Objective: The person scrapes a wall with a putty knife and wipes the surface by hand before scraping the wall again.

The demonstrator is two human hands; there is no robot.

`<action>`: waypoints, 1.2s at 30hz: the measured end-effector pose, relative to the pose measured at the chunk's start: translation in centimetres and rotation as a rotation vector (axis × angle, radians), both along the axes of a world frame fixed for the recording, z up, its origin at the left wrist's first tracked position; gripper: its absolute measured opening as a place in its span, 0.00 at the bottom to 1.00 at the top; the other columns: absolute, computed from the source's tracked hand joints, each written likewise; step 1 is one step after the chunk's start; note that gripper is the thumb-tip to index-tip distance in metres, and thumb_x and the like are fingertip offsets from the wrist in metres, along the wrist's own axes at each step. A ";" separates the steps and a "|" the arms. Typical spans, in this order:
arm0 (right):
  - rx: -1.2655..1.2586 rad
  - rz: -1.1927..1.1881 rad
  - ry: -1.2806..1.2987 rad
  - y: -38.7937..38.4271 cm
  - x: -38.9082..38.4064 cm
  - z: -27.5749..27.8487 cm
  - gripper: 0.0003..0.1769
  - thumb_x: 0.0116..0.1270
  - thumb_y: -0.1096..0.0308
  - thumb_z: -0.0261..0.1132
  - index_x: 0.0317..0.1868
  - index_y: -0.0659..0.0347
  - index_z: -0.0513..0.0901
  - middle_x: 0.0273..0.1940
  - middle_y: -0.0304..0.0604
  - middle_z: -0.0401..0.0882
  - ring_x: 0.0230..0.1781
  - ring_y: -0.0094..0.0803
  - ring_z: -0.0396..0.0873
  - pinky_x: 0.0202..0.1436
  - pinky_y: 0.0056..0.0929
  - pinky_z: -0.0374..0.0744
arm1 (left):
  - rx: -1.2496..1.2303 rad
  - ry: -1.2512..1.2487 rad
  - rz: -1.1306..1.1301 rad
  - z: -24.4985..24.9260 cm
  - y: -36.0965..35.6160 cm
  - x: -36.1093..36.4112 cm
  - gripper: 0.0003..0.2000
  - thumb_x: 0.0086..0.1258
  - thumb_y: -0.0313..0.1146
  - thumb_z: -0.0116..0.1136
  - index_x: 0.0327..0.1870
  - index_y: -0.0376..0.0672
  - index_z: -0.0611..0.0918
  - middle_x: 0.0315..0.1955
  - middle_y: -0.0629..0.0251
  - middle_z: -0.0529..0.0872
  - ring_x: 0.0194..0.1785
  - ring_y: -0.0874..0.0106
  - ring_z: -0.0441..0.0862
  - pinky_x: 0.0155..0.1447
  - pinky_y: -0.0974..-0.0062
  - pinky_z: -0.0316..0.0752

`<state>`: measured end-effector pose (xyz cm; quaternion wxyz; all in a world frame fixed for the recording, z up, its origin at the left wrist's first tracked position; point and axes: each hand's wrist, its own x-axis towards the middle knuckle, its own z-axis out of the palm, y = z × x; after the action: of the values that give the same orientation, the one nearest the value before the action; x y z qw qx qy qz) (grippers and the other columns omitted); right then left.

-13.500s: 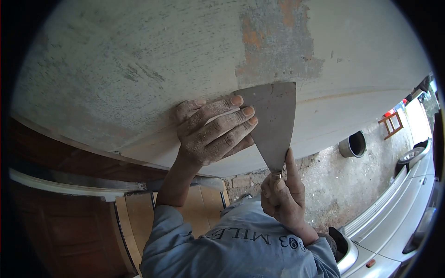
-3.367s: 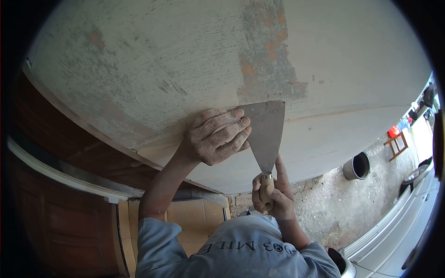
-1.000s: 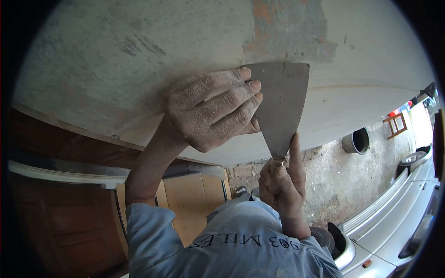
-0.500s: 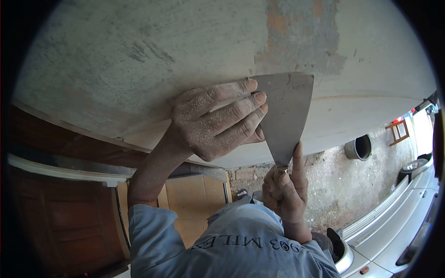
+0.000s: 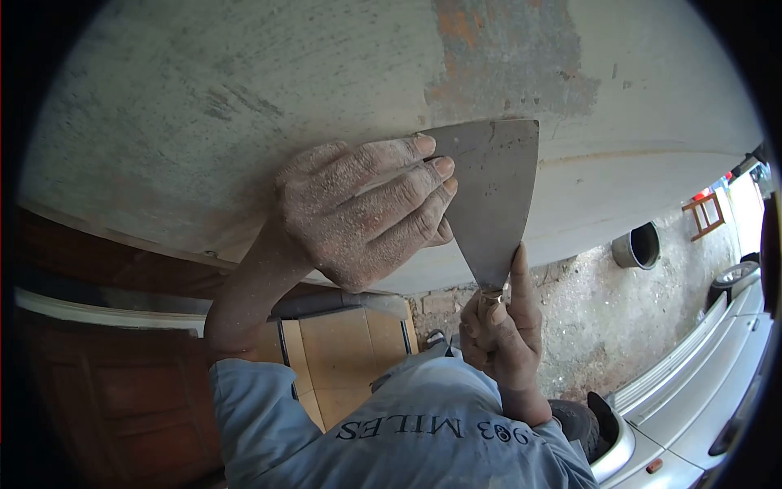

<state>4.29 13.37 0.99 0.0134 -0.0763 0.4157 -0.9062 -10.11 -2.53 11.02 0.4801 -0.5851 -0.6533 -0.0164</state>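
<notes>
My left hand (image 5: 358,212), dusted with pale powder, lies flat with its fingertips pressing on the wide metal blade of a putty knife (image 5: 493,200). The blade lies against a pale plastered surface (image 5: 244,106), its top edge just under a rough grey and orange patch (image 5: 509,57). My right hand (image 5: 501,326) grips the knife's wooden handle below, with the index finger stretched up along the blade's narrow end. My blue-grey shirt fills the bottom of the view.
A dark bucket (image 5: 637,246) and a wooden stool (image 5: 705,213) stand on the gritty ground at the right. A silver car (image 5: 700,391) sits at the lower right. A brown wooden door (image 5: 106,391) and tan floor tiles (image 5: 342,359) are at the lower left.
Both hands keep the same hold on the knife. Over the earlier frames the blade worked up to the patch's lower edge; in the last half second hands and view shifted slightly left.
</notes>
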 end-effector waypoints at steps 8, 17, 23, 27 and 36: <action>-0.035 0.003 0.083 -0.3 -0.8 -0.5 0.34 0.73 0.67 0.45 0.72 0.52 0.36 0.21 0.35 0.60 0.15 0.16 0.56 0.16 0.15 0.61 | 0.012 -0.045 0.034 -0.1 0.0 0.5 0.09 0.52 0.42 0.63 0.30 0.49 0.85 0.31 0.74 0.85 0.41 0.74 0.83 0.37 0.83 0.76; -0.070 0.017 0.045 -0.5 -1.0 -0.5 0.35 0.73 0.66 0.46 0.72 0.52 0.36 0.24 0.36 0.62 0.17 0.17 0.56 0.16 0.14 0.61 | 0.076 -0.052 0.034 -0.2 0.1 0.3 0.09 0.52 0.42 0.63 0.29 0.48 0.85 0.30 0.75 0.85 0.42 0.76 0.83 0.37 0.81 0.77; -0.075 -0.040 0.028 -0.7 -1.0 -0.5 0.38 0.70 0.67 0.50 0.72 0.52 0.36 0.24 0.41 0.64 0.13 0.16 0.58 0.11 0.13 0.59 | 0.029 -0.097 0.054 -0.3 -0.1 0.8 0.11 0.51 0.43 0.63 0.30 0.48 0.85 0.31 0.75 0.85 0.42 0.75 0.83 0.40 0.81 0.78; -0.062 -0.004 0.059 -0.4 -0.5 -0.5 0.38 0.70 0.66 0.50 0.72 0.53 0.37 0.24 0.41 0.64 0.12 0.16 0.58 0.11 0.13 0.59 | 0.050 -0.059 0.043 -0.3 -0.1 0.5 0.12 0.51 0.43 0.63 0.31 0.48 0.85 0.31 0.75 0.85 0.43 0.74 0.82 0.40 0.81 0.77; -0.038 0.023 0.083 -0.1 -0.5 -0.4 0.34 0.73 0.66 0.45 0.72 0.52 0.36 0.21 0.36 0.61 0.15 0.16 0.56 0.16 0.14 0.61 | 0.063 -0.082 0.022 0.0 -0.1 0.3 0.12 0.47 0.42 0.65 0.31 0.47 0.85 0.30 0.73 0.85 0.40 0.75 0.83 0.40 0.82 0.78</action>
<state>3.80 13.24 0.54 0.0051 -0.1190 0.3979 -0.9097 -9.79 -2.65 10.97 0.4713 -0.5615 -0.6779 -0.0556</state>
